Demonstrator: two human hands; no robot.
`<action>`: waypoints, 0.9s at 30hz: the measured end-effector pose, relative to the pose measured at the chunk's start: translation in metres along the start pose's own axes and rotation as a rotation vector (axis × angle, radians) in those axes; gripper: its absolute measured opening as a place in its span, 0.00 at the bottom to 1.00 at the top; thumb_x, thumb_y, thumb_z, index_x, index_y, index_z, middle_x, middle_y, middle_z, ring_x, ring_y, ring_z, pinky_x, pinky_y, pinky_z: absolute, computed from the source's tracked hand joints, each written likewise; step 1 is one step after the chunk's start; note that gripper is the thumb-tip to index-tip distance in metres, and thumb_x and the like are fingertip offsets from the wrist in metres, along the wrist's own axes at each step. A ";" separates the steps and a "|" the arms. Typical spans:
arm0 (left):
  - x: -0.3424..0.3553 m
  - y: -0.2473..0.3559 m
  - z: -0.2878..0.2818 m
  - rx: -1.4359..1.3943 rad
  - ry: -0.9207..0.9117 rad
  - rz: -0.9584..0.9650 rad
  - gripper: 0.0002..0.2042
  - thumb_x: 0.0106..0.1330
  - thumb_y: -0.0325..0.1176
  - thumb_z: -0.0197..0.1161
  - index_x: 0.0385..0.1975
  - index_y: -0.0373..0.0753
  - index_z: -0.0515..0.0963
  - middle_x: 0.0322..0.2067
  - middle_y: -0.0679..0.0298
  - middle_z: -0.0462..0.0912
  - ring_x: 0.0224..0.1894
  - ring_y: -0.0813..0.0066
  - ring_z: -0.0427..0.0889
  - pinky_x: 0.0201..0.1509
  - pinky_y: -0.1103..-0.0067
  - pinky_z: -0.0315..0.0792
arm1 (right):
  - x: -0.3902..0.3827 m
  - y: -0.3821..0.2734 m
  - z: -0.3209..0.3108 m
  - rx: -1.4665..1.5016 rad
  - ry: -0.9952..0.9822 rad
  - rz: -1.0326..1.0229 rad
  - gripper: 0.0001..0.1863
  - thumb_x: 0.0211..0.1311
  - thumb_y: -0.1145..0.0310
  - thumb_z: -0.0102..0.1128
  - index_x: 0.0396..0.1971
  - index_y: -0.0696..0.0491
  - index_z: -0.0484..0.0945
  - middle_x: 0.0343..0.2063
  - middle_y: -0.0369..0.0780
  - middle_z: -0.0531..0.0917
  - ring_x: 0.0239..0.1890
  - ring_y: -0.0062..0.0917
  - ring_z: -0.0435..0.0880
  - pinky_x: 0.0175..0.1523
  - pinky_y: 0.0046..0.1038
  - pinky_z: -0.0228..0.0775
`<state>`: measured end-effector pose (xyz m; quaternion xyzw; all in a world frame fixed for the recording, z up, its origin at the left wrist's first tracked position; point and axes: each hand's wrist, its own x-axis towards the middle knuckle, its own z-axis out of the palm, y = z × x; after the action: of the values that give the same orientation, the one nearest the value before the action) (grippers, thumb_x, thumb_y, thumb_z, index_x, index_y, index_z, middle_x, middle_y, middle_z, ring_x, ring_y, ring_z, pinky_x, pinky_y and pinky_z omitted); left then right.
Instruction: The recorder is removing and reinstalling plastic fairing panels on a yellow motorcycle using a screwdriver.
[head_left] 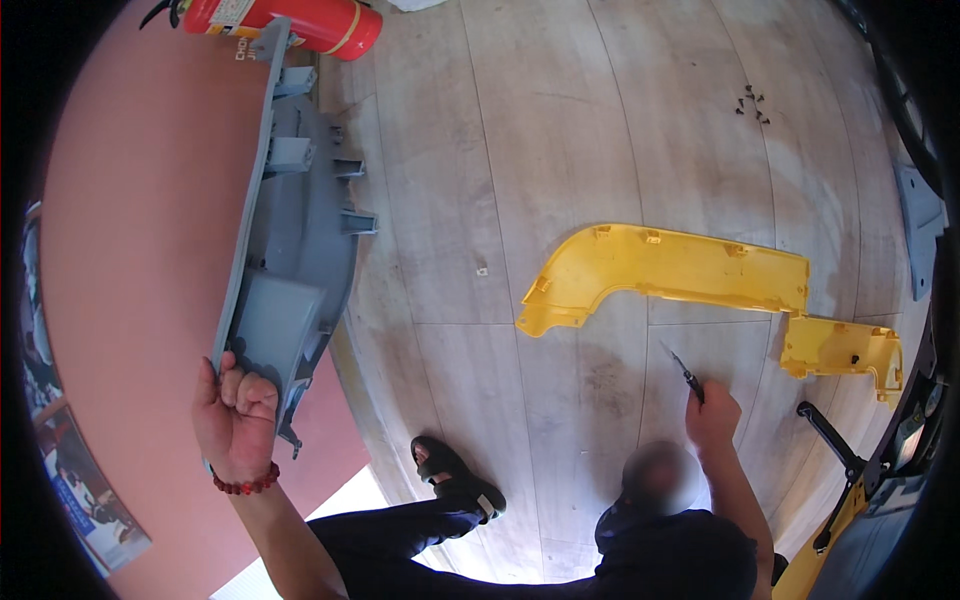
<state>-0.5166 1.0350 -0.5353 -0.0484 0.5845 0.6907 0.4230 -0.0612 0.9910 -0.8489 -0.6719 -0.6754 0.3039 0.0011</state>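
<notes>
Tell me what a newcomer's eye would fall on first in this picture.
The curved yellow plastic panel, lying on the floor right of centre, stands out first. Next comes the red fire extinguisher at upper left, then the grey plastic panel below it, held by the left hand. Toward the lower right, the right hand holds a slim black-handled tool.

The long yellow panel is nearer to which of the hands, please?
Right. The right hand, holding a tool, appears below the yellow panel; the left hand, on the grey part, is well left of it.

Printed label (232, 10) on red extinguisher (312, 25)
</notes>
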 end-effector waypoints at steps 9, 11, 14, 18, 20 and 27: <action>-0.001 0.000 -0.004 0.010 -0.028 0.000 0.17 0.69 0.38 0.43 0.34 0.28 0.72 0.14 0.71 0.52 0.19 0.81 0.50 0.28 0.82 0.55 | -0.001 0.001 0.000 0.010 0.026 -0.039 0.08 0.46 0.68 0.57 0.18 0.53 0.68 0.17 0.44 0.73 0.22 0.42 0.74 0.26 0.40 0.65; -0.001 -0.001 -0.003 0.003 -0.026 -0.005 0.17 0.69 0.38 0.44 0.34 0.28 0.71 0.14 0.71 0.52 0.19 0.80 0.50 0.28 0.82 0.55 | 0.000 0.000 -0.002 0.010 0.022 -0.045 0.08 0.45 0.68 0.57 0.18 0.54 0.68 0.18 0.44 0.73 0.22 0.42 0.74 0.26 0.40 0.65; -0.002 -0.001 -0.003 0.010 -0.028 -0.006 0.16 0.69 0.38 0.43 0.34 0.28 0.71 0.14 0.70 0.52 0.19 0.80 0.50 0.28 0.82 0.54 | 0.000 0.000 -0.002 0.000 0.021 -0.043 0.08 0.45 0.68 0.57 0.18 0.54 0.68 0.18 0.44 0.73 0.22 0.42 0.74 0.26 0.40 0.65; -0.003 -0.001 -0.005 0.000 -0.026 -0.009 0.16 0.69 0.38 0.43 0.34 0.28 0.71 0.14 0.70 0.52 0.19 0.80 0.50 0.28 0.82 0.54 | -0.001 0.002 0.000 0.007 0.036 -0.061 0.08 0.45 0.68 0.57 0.18 0.54 0.68 0.17 0.44 0.73 0.22 0.42 0.74 0.26 0.41 0.65; -0.004 -0.002 -0.005 0.005 -0.019 0.004 0.17 0.69 0.38 0.43 0.34 0.28 0.71 0.14 0.71 0.51 0.19 0.80 0.50 0.28 0.82 0.54 | -0.001 0.002 0.000 -0.013 0.039 -0.061 0.08 0.45 0.68 0.57 0.18 0.54 0.67 0.16 0.44 0.73 0.21 0.42 0.74 0.26 0.41 0.64; -0.006 -0.003 -0.012 -0.023 -0.072 -0.021 0.16 0.69 0.38 0.44 0.34 0.28 0.71 0.14 0.71 0.51 0.19 0.81 0.50 0.28 0.82 0.54 | -0.002 0.004 0.002 0.018 0.083 -0.067 0.09 0.45 0.69 0.58 0.16 0.53 0.67 0.15 0.45 0.72 0.20 0.42 0.73 0.25 0.41 0.63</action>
<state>-0.5157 1.0217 -0.5382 -0.0344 0.5604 0.6941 0.4505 -0.0581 0.9881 -0.8515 -0.6609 -0.6941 0.2816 0.0453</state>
